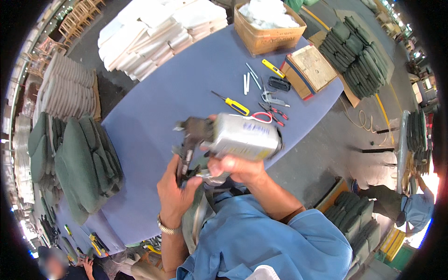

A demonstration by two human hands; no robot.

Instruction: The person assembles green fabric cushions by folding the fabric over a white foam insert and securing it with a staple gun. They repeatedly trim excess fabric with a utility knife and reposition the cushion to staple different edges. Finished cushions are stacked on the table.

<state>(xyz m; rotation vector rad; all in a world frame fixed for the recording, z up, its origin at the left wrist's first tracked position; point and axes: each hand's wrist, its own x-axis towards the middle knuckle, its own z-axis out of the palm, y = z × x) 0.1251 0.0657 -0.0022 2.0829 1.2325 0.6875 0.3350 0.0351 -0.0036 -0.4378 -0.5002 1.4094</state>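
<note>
Above the blue table (186,84) I hold a grey staple gun (238,136) chest-high. My right hand (235,168) curls under its body; my left hand (175,189) pinches what looks like its dark nose.

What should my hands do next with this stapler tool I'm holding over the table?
Probably steady the grey tool body with the right hand while the left hand works the dark front mechanism. Both hands already grip it in mid-air above the blue table, and the left fingers sit at that dark part.
</note>
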